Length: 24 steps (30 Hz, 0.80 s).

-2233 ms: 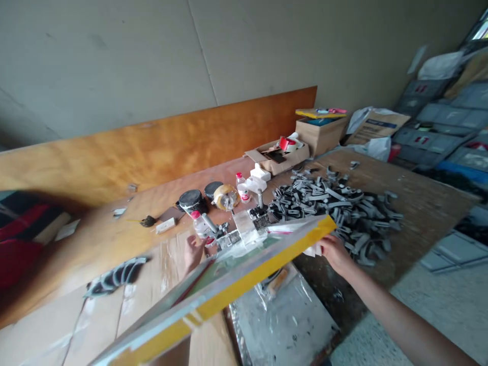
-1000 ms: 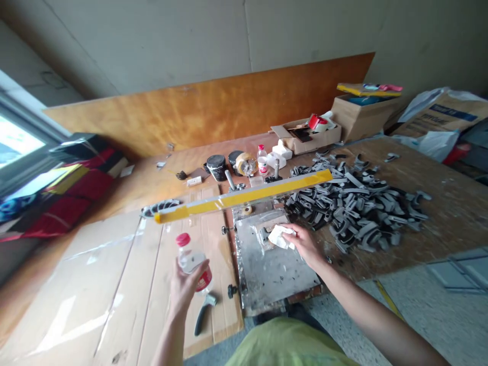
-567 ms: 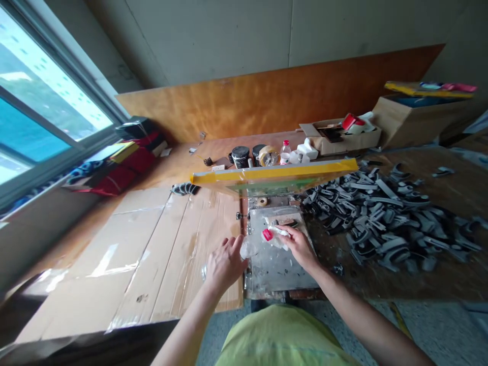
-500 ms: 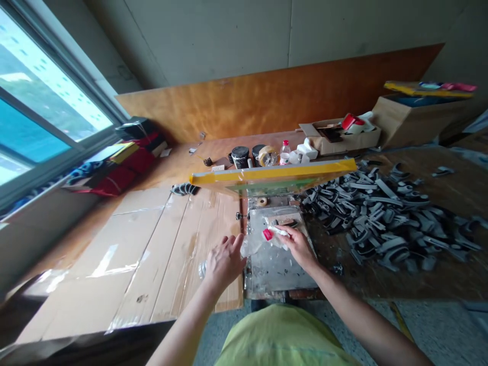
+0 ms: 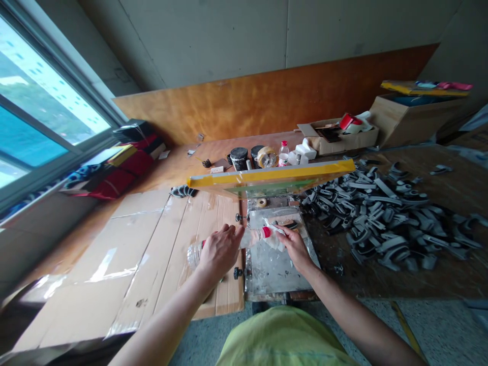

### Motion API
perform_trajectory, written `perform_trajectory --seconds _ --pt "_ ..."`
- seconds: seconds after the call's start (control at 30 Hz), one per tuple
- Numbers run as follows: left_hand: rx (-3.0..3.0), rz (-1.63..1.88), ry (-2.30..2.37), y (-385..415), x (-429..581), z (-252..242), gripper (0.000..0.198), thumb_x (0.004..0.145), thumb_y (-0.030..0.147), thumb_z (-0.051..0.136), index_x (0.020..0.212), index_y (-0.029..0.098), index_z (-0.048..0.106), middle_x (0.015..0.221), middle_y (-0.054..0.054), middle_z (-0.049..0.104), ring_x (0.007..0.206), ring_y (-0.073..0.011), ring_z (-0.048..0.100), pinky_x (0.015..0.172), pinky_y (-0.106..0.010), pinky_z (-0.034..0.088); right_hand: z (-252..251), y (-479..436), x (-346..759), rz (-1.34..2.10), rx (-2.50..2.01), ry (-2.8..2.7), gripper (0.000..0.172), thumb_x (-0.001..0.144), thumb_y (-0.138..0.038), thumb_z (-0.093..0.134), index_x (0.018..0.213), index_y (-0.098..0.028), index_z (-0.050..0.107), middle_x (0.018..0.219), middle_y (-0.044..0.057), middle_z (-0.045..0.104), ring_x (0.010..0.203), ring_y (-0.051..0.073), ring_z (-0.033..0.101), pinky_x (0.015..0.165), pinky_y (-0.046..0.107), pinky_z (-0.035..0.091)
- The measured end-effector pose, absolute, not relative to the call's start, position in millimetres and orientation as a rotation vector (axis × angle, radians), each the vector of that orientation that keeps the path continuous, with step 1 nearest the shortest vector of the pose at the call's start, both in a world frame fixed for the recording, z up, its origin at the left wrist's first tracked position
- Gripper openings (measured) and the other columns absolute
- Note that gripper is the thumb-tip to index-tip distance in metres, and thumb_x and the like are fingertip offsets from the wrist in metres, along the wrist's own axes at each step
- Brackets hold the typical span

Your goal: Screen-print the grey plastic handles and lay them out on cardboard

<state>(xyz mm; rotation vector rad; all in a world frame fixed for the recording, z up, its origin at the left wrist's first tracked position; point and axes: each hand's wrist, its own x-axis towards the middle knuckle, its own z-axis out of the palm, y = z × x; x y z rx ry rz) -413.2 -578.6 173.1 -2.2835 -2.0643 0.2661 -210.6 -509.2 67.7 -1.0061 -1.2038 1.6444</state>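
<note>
Bottle (image 5: 250, 237) in left hand (image 5: 222, 247), tipped sideways, cap (image 5: 266, 232) near right hand (image 5: 296, 246)

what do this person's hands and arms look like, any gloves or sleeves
The left hand and right hand are both bare, without gloves. No sleeve or watch shows on either forearm; the upper arms are out of view. Below them is a plain yellow-green shirt. Rings are too small to tell.

Window (image 5: 36, 109) far left | red-and-black stack (image 5: 114, 178) beside it | wooden panel (image 5: 229, 109) upright against grey wall (image 5: 213, 40) | on desk (image 5: 177, 160), two dark tubs (image 5: 239, 160), tape roll (image 5: 267, 158) just beside | low carton (image 5: 348, 142) holding red item (image 5: 347, 121) | taller carton (image 5: 412, 122) at its right, yellow-edged board (image 5: 423, 90) on top
</note>
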Motion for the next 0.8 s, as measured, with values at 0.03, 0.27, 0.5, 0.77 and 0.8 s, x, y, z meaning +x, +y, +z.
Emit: perform_trajectory --seconds 0.03,0.27,0.5,0.77,0.8 --pt "-2.291 0.269 -2.065 -579.4 -414.0 173.7 0.034 0.086 0.014 0.050 0.119 0.021 0.056 0.099 -0.010 0.064 0.099 -0.0280 0.058 0.070 -0.037 0.048 68.5 -509.8 -212.3 1.660 -1.005 -1.183 0.050 0.074 -0.056 0.071 0.111 -0.021 0.073 0.105 0.007 0.074 0.103 0.028 0.064 0.091 0.040 0.049" --pt "-2.274 0.176 -2.204 -589.2 -430.4 160.1 0.040 0.083 0.023 0.059 0.123 0.021 0.055 0.103 -0.012 0.066 0.105 -0.0312 0.057 0.072 -0.038 0.048 76.4 -513.2 -224.6 1.785 -0.998 -1.106 0.048 0.072 -0.052 0.074 0.109 -0.022 0.074 0.090 0.004 0.074 0.087 0.024 0.065 0.074 0.032 0.050" --pt "-2.166 -0.619 -2.664 -604.4 -476.8 115.6 0.047 0.074 0.037 0.071 0.117 0.025 0.055 0.098 -0.004 0.067 0.093 -0.0250 0.063 0.077 -0.035 0.048 97.1 -514.0 -237.4 2.003 -0.854 -1.024 0.043 0.067 -0.046 0.080 0.103 -0.021 0.076 0.089 0.003 0.073 0.077 0.017 0.062 0.068 0.027 0.046" --pt "-1.399 -2.209 -2.734 -526.7 -538.7 58.6 0.056 0.070 0.045 0.076 0.111 0.021 0.045 0.092 -0.002 0.065 0.080 -0.0174 0.066 0.076 -0.032 0.053 103.3 -520.4 -221.1 1.970 -0.999 -1.000 0.044 0.066 -0.049 0.081 0.100 -0.021 0.076 0.094 0.006 0.073 0.082 0.021 0.065 0.070 0.030 0.050" --pt "-1.400 -2.248 -2.683 -507.1 -542.0 57.0 0.058 0.071 0.044 0.075 0.114 0.020 0.044 0.096 -0.004 0.065 0.084 -0.0177 0.066 0.080 -0.033 0.053 100.8 -521.0 -215.2 1.947 -1.040 -0.988 0.045 0.066 -0.050 0.081 0.100 -0.021 0.076 0.096 0.007 0.074 0.085 0.023 0.066 0.073 0.031 0.051"
